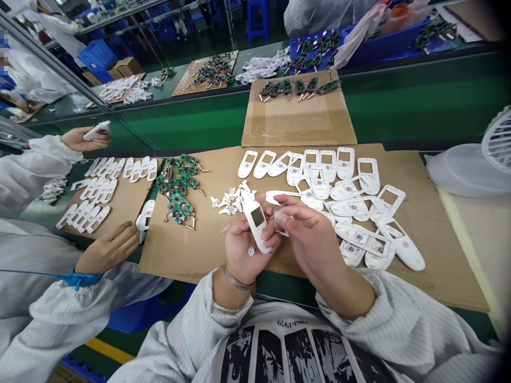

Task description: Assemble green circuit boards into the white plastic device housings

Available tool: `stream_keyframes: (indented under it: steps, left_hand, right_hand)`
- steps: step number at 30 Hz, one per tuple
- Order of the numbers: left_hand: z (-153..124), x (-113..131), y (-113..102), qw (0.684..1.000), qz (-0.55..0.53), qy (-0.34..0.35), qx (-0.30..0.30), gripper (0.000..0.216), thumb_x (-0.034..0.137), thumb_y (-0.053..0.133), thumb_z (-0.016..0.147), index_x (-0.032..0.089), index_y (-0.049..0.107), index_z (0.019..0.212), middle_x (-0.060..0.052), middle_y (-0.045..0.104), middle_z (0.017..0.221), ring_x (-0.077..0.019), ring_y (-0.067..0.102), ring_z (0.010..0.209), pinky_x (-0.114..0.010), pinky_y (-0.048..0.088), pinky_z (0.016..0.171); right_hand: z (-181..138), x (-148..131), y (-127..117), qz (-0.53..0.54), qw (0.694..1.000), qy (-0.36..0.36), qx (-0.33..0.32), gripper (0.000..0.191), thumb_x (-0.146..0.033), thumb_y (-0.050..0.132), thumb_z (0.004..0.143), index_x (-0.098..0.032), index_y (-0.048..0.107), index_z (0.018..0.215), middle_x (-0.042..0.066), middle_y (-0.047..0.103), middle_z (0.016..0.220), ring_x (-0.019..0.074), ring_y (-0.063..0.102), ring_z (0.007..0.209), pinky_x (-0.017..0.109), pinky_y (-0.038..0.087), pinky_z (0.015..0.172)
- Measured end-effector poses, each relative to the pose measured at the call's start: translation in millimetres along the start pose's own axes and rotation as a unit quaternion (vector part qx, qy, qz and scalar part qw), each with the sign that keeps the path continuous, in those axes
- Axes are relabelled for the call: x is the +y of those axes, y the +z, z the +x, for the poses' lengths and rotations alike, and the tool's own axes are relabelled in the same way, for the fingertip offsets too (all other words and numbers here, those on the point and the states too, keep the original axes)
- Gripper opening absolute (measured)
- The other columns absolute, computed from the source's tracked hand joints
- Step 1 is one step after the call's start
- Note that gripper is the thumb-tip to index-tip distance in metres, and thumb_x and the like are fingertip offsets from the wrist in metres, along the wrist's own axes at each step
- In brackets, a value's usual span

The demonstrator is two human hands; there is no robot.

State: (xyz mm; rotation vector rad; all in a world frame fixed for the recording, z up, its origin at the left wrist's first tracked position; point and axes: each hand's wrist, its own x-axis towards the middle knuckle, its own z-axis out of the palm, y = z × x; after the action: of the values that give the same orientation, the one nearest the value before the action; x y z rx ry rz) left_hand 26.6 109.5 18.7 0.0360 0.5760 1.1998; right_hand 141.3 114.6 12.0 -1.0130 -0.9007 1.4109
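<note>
A white handheld thermometer (256,215) with a small dark screen lies tilted in my left hand (243,252), whose fingers are closed round its lower body. A small round piece (251,251) shows by the palm. Beside the thermometer, my right hand (315,234) is closed in a pinch. A small pale piece shows beneath its fingertips, but I cannot make out what they hold. Just beyond my hands sits a pile of small white plastic parts (229,201). White shell halves with window cut-outs (369,174) lie spread to the right, some overlapping.
Green circuit boards (181,186) with metal tips lie left on the cardboard (207,255). More boards rest on a raised cardboard sheet (299,122). At left, a co-worker's hand (107,247) touches white parts; their other hand (85,139) holds a white device. A fan (497,141) stands right.
</note>
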Motion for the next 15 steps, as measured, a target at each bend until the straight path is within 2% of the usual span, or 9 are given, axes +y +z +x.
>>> stream_keyframes:
  steps: [3, 5, 10, 15]
  left_hand:
    - [3, -9, 3, 0.999, -0.023, -0.004, 0.047, 0.035, 0.014, 0.048, 0.068, 0.018, 0.064, 0.099, -0.002, 0.051, 0.069, -0.0086, 0.036, 0.046, -0.019, 0.029, 0.041]
    - [5, -13, 4, 0.998, -0.013, -0.012, 0.062, 0.031, 0.015, 0.048, 0.07, 0.018, 0.063, 0.097, -0.001, 0.048, 0.065, -0.009, 0.035, 0.044, -0.02, 0.028, 0.04]
    - [9, -15, 2, 0.996, 0.028, -0.014, 0.087, 0.023, 0.019, 0.047, 0.077, 0.018, 0.062, 0.095, -0.001, 0.05, 0.066, -0.0095, 0.036, 0.043, -0.021, 0.029, 0.04]
    - [9, -15, 0, 0.997, 0.026, -0.011, 0.075, 0.022, 0.019, 0.049, 0.075, 0.018, 0.063, 0.093, -0.002, 0.053, 0.067, -0.0104, 0.038, 0.045, -0.022, 0.029, 0.041]
  right_hand:
    - [-5, 2, 4, -0.004, 1.0, 0.023, 0.011, 0.016, -0.036, 0.077, 0.072, -0.022, 0.07, 0.068, 0.009, 0.061, 0.115, 0.0276, 0.062, 0.107, 0.033, 0.059, 0.061]
    - [-7, 5, 5, -0.032, 0.999, 0.016, 0.02, 0.017, -0.038, 0.077, 0.071, -0.022, 0.072, 0.071, 0.009, 0.058, 0.122, 0.0261, 0.064, 0.1, 0.033, 0.058, 0.057]
    - [-6, 10, 4, -0.106, 0.993, -0.027, 0.034, 0.016, -0.039, 0.076, 0.073, -0.023, 0.073, 0.074, 0.009, 0.06, 0.12, 0.0267, 0.06, 0.106, 0.043, 0.058, 0.079]
    - [-6, 8, 4, -0.14, 0.988, -0.054, 0.04, 0.017, -0.04, 0.074, 0.075, -0.024, 0.072, 0.076, 0.009, 0.061, 0.118, 0.0267, 0.059, 0.109, 0.046, 0.055, 0.089]
